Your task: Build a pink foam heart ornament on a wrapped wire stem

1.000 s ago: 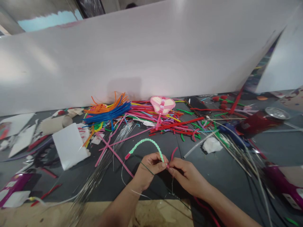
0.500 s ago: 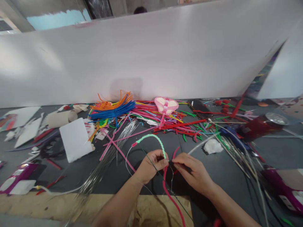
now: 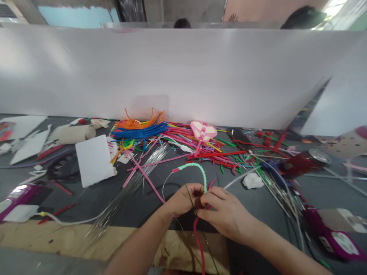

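Observation:
My left hand (image 3: 182, 200) pinches the lower end of a light-green twisted pipe cleaner (image 3: 203, 170). This piece arches up and left to a small red-pink tip (image 3: 175, 170), from which a thin wire (image 3: 163, 187) loops down. Right against those fingers, my right hand (image 3: 229, 215) is closed, its fingertips meeting at the join. A long red pipe cleaner (image 3: 198, 240) hangs below the hands, and a short red end shows above the right fingers. A dark green thin strand (image 3: 211, 252) crosses the left fingers and runs downward. The exact pinch point is partly hidden by the fingers.
Behind the hands lies a heap of coloured pipe cleaners (image 3: 140, 133) with a pink heart-shaped piece (image 3: 203, 131). Loose metal wires (image 3: 114, 206) spread to the left. Purple glue guns (image 3: 334, 233) lie at both sides, near a red can (image 3: 305, 162). A white panel (image 3: 172, 72) stands behind.
My right hand has moved left to meet the left hand at the join; a gap lay between them before. The camera view has shifted slightly.

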Motion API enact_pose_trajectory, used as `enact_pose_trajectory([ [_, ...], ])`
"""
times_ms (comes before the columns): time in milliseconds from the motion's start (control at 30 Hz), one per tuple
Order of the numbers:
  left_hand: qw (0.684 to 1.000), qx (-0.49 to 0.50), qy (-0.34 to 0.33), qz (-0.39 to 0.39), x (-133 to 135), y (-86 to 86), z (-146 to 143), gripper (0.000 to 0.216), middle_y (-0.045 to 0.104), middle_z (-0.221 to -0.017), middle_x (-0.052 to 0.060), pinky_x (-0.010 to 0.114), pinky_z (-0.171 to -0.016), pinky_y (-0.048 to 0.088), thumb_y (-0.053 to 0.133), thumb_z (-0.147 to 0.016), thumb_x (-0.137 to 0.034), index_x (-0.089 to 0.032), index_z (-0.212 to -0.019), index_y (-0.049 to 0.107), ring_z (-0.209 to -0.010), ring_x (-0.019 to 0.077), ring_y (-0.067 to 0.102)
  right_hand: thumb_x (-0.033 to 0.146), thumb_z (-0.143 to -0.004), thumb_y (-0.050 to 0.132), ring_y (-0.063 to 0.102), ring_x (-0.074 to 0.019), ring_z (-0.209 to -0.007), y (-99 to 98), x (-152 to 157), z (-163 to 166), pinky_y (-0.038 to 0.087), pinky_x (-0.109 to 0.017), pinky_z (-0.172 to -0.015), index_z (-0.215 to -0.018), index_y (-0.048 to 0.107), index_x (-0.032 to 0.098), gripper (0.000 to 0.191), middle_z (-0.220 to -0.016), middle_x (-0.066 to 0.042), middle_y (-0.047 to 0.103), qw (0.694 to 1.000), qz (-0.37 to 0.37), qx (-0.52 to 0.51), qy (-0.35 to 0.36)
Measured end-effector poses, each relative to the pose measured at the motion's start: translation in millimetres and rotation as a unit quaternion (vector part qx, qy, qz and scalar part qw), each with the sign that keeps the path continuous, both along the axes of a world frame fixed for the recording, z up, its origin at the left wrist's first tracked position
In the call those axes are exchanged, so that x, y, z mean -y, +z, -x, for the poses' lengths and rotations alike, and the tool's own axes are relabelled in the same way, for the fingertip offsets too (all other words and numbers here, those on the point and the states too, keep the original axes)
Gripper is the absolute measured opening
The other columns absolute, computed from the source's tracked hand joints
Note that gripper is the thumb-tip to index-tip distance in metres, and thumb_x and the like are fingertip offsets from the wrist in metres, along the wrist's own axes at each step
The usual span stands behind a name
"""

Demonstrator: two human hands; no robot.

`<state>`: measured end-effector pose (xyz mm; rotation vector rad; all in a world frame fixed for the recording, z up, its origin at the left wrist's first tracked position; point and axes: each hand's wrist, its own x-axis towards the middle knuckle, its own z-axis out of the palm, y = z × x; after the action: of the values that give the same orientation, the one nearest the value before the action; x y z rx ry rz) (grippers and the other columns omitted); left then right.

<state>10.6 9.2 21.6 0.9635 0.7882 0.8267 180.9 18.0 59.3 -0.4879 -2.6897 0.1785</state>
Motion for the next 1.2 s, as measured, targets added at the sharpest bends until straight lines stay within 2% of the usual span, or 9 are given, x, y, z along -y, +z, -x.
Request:
enact_pose_trajectory([
  [167, 1.0, 0.015, 0.002, 0.025, 1, -0.4, -3, 0.026, 0.056, -0.064, -0.001, 0.021, -0.058, 0.036, 0.079, -0.055, -0.028, -0.013, -0.07, 0.064, -0.058, 0.0086, 0.046, 0.017, -0.084, 0.057, 0.047, -0.0152, -0.076, 0.5, 0, 3, 0.036, -0.029, -0.069, -0.076, 0.062, 0.025, 0.012, -0.079, 0.001, 0.058, 0.999, -0.035, 0.017, 0.014],
  [367, 0.998, 0.005, 0.036, 0.05, -1, 5.2, -3, 0.034, 0.054, -0.056, -0.003, 0.02, -0.056, 0.036, 0.081, -0.055, -0.038, -0.012, -0.065, 0.061, -0.052, 0.0069, 0.045, 0.01, -0.082, 0.048, 0.055, -0.0142, -0.071, -2.8, -3, -8, 0.044, -0.027, -0.067, -0.08, 0.058, 0.02, 0.014, -0.08, -0.002, 0.064, 0.995, -0.074, -0.069, 0.011],
  [467, 0.999, 0.004, 0.024, 0.039, 0, 5.3, -2, 0.036, 0.058, -0.06, -0.001, 0.021, -0.058, 0.039, 0.08, -0.057, -0.04, -0.012, -0.069, 0.063, -0.055, 0.0084, 0.05, 0.011, -0.083, 0.047, 0.06, -0.0142, -0.072, -11.4, 0, -12, 0.047, -0.026, -0.066, -0.083, 0.055, 0.021, 0.012, -0.083, -0.004, 0.066, 0.987, 0.012, -0.154, -0.049],
  [600, 0.999, 0.011, 0.027, 0.038, 0, 2.5, -3, 0.035, 0.06, -0.063, 0.001, 0.022, -0.058, 0.041, 0.079, -0.06, -0.04, -0.011, -0.072, 0.063, -0.057, 0.0093, 0.052, 0.014, -0.088, 0.044, 0.061, -0.0127, -0.067, -23.5, 6, -9, 0.05, -0.023, -0.063, -0.088, 0.055, 0.022, 0.013, -0.076, -0.002, 0.063, 0.933, 0.217, -0.253, -0.133],
  [667, 0.997, 0.017, 0.058, 0.053, -1, 1.0, -5, 0.034, 0.059, -0.062, 0.0, 0.021, -0.059, 0.041, 0.08, -0.058, -0.037, -0.012, -0.07, 0.062, -0.057, 0.0089, 0.052, 0.015, -0.089, 0.044, 0.062, -0.0133, -0.071, -27.1, 6, -7, 0.051, -0.024, -0.065, -0.091, 0.059, 0.022, 0.016, -0.079, -0.003, 0.064, 0.92, 0.26, -0.269, -0.115],
  [800, 0.992, 0.034, 0.105, 0.064, -3, -3.5, -8, 0.032, 0.057, -0.061, -0.002, 0.02, -0.059, 0.04, 0.08, -0.06, -0.035, -0.013, -0.071, 0.06, -0.057, 0.0083, 0.051, 0.013, -0.088, 0.047, 0.062, -0.0136, -0.079, -29.8, 4, -5, 0.051, -0.023, -0.068, -0.095, 0.065, 0.022, 0.021, -0.088, -0.006, 0.063, 0.91, 0.297, -0.282, -0.059],
  [867, 0.992, 0.041, 0.106, 0.054, -3, -6.8, -10, 0.03, 0.055, -0.061, -0.002, 0.019, -0.058, 0.038, 0.079, -0.062, -0.035, -0.013, -0.072, 0.06, -0.057, 0.0077, 0.049, 0.013, -0.087, 0.051, 0.062, -0.0135, -0.08, -30.6, 3, -5, 0.051, -0.023, -0.068, -0.094, 0.067, 0.023, 0.02, -0.088, -0.005, 0.063, 0.912, 0.294, -0.279, -0.062],
  [1033, 0.993, 0.056, 0.084, 0.058, -2, -8.5, -13, 0.029, 0.06, -0.068, 0.0, 0.02, -0.063, 0.04, 0.078, -0.063, -0.033, -0.012, -0.073, 0.063, -0.063, 0.0091, 0.051, 0.016, -0.08, 0.061, 0.057, -0.0148, -0.074, -32.8, 9, -2, 0.047, -0.025, -0.061, -0.084, 0.07, 0.023, 0.012, -0.08, -0.004, 0.057, 0.942, 0.203, -0.233, -0.129],
  [1200, 0.992, 0.061, 0.062, 0.088, -1, -4.1, -15, 0.028, 0.059, -0.064, -0.001, 0.019, -0.061, 0.043, 0.081, -0.058, -0.03, -0.012, -0.07, 0.062, -0.06, 0.0085, 0.053, 0.013, -0.08, 0.056, 0.055, -0.0133, -0.07, -32.3, 15, 0, 0.047, -0.025, -0.063, -0.08, 0.064, 0.019, 0.01, -0.079, -0.003, 0.052, 0.93, 0.201, -0.255, -0.171],
])
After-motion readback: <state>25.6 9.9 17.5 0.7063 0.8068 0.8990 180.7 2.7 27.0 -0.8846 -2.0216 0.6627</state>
